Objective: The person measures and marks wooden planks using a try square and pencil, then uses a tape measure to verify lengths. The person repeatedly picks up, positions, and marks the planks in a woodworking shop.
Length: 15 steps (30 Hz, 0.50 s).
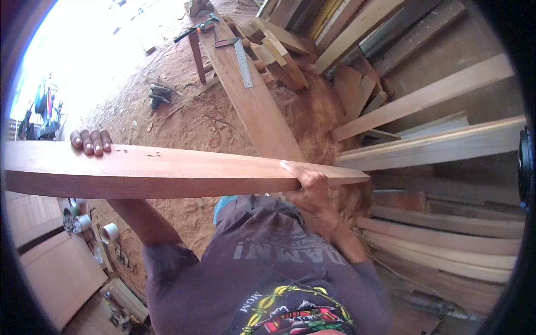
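Note:
A long, pale reddish wooden plank (pixel 195 167) spans the view from the left rim to right of centre, held up crosswise before my body. Four fingers of my left hand (pixel 92 142) curl over its far edge near the left end, the forearm passing beneath. My right hand (pixel 312 190) grips the near edge toward the right end, thumb on the top face. Small dark holes mark the plank near my left fingers. Beyond it runs a long bench board (pixel 251 114). A metal try square (pixel 243 61) lies there, with a teal-and-orange tool (pixel 205 25) farther up.
Sawdust covers the ground (pixel 184 125), where a dark power tool (pixel 160 95) lies. Several long boards (pixel 430 97) lean at the right. Wood offcuts (pixel 282 56) are heaped beside the bench board. A white cup (pixel 109 232) and wooden panels (pixel 61 279) are at lower left.

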### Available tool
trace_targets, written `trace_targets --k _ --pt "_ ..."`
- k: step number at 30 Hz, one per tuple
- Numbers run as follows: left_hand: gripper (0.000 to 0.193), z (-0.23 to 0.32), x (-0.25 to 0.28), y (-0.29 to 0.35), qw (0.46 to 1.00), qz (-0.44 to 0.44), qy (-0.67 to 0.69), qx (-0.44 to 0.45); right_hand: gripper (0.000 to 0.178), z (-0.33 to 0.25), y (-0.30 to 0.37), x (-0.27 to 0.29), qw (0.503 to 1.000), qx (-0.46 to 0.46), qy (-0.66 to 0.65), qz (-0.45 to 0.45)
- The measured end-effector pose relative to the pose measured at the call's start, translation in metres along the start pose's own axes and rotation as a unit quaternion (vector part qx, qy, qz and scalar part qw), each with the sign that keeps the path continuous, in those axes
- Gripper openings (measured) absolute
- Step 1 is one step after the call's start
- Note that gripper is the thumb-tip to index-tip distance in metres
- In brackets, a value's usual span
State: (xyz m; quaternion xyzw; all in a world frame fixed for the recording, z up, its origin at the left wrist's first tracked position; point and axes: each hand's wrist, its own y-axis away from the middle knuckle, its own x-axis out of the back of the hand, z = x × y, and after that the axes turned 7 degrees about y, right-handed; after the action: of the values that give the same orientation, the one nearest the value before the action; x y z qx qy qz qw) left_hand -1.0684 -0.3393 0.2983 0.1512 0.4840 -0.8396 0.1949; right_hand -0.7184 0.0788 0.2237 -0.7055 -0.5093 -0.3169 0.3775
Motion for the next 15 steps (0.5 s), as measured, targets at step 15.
trace_targets --k 15 --pt "0.059 -0.166 0.011 0.164 0.899 0.349 0.262 -0.029 0.056 -0.067 0.098 0.018 0.971 -0.151 0.135 -0.130"
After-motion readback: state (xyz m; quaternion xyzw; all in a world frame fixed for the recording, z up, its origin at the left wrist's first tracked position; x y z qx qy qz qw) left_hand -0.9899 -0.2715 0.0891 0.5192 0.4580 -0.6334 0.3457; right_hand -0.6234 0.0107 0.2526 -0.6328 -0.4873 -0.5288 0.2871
